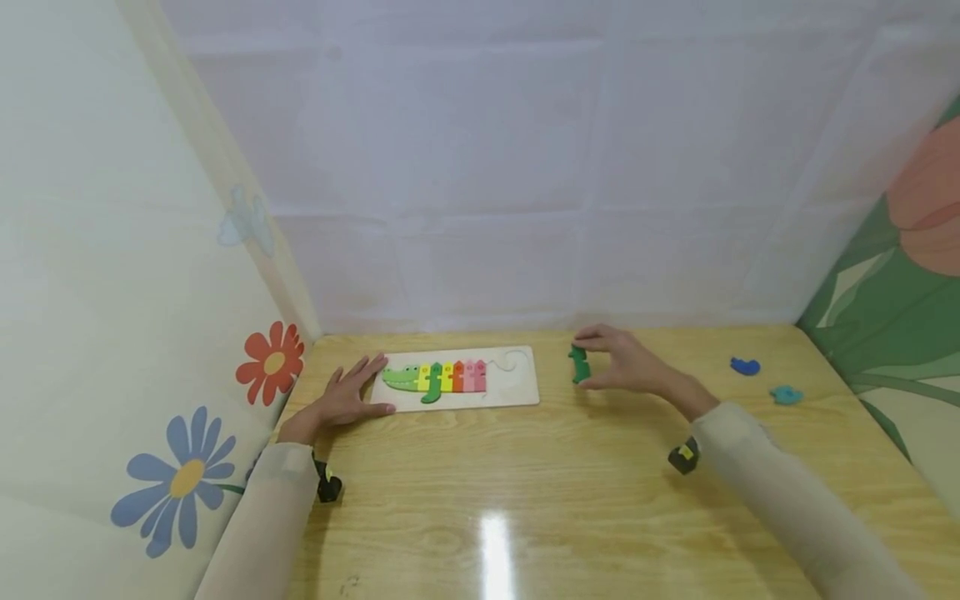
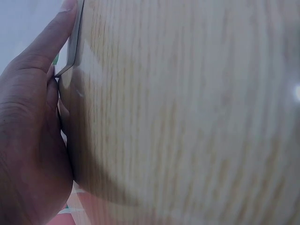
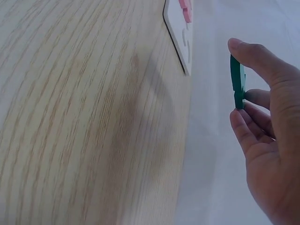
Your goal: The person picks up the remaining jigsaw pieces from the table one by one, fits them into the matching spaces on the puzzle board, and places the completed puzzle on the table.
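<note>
A pale wooden puzzle board (image 1: pixel 517 385) lies on the table and bears a crocodile made of coloured pieces: a light green head (image 1: pixel 401 378), then yellow, green, red and pink body pieces. Its right end shows a curled tail outline. My left hand (image 1: pixel 347 396) rests at the board's left end, fingers spread, with the thumb along the near corner; the left wrist view shows the thumb (image 2: pixel 51 35) against the board's edge. To the right of the board, my right hand (image 1: pixel 626 360) pinches a dark green puzzle piece (image 3: pixel 236 79) between thumb and fingertips, raised above the table.
Two loose pieces, one dark blue (image 1: pixel 746 366) and one teal (image 1: pixel 786 394), lie on the wooden table (image 1: pixel 585 500) at the right. A white cloth wall (image 1: pixel 480 208) stands behind the table, with flower-printed walls at both sides.
</note>
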`<state>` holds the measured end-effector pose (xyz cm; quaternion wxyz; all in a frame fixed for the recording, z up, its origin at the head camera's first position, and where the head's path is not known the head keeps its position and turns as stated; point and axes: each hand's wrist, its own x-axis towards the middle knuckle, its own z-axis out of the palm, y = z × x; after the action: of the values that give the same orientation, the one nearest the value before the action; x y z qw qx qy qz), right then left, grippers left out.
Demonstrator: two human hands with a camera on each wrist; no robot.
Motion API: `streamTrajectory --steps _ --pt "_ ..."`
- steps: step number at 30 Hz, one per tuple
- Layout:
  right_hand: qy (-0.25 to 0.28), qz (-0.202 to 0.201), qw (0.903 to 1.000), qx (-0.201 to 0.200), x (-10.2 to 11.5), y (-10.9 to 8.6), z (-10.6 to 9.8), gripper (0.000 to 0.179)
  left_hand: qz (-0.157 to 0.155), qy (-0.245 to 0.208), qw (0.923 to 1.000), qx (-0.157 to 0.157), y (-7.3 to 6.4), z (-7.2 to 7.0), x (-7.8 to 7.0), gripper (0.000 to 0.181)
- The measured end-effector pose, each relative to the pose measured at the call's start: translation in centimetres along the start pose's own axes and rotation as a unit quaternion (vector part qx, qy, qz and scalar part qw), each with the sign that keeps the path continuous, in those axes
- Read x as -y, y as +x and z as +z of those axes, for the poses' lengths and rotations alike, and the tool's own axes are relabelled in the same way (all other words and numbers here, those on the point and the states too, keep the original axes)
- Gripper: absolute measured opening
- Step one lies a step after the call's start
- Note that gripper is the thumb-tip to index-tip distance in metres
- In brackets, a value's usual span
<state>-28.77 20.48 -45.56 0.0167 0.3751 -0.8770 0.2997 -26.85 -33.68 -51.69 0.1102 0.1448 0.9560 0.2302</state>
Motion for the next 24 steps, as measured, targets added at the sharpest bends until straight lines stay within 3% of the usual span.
streamTrajectory --steps 24 --pt "0.015 -0.010 0.9998 0.008 1.3 2.6 2.3 0.075 -0.010 -0.005 0.9999 0.010 0.1 -0.1 -0.2 0.112"
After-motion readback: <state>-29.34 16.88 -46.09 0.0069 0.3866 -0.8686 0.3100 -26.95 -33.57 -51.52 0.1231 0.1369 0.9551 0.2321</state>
